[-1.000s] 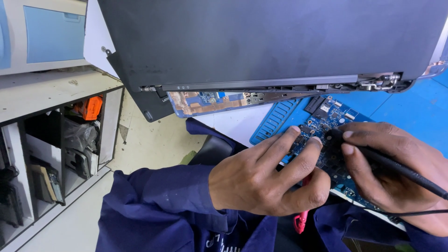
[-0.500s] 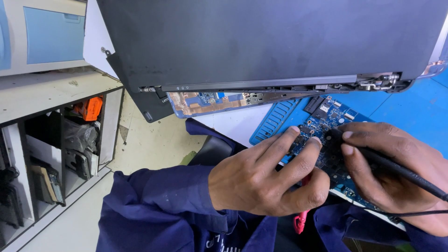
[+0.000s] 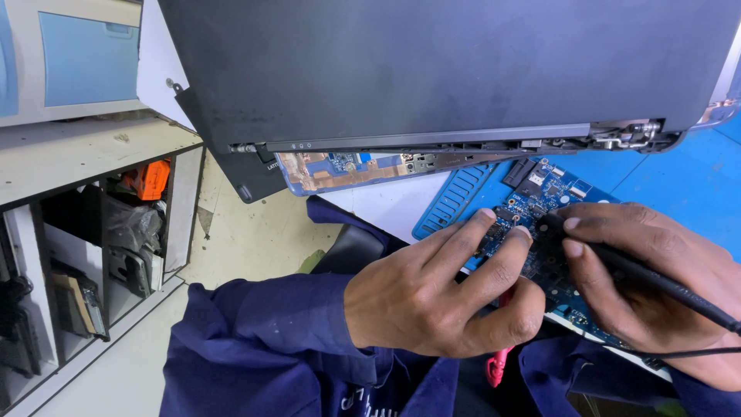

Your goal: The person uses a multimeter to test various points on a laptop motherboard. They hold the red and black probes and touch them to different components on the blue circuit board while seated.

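- Your right hand (image 3: 656,286) has its grip clenched around a slim black corded tool (image 3: 656,279), tip down on the blue printed circuit board (image 3: 540,202).
- Your left hand (image 3: 444,297) holds nothing; two fingertips (image 3: 486,218) press on that board.
- That board lies on the blue ribbed mat (image 3: 679,181) at the table's near edge, just below the dark grey open laptop (image 3: 432,69).

Blue circuit board (image 3: 540,202); black probe (image 3: 656,282); navy sleeve (image 3: 270,340); dark grey laptop (image 3: 432,69)

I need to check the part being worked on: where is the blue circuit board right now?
In the head view, right of centre: the blue circuit board lies under both hands' fingertips, below the open laptop's hinge edge, beside the blue mat.
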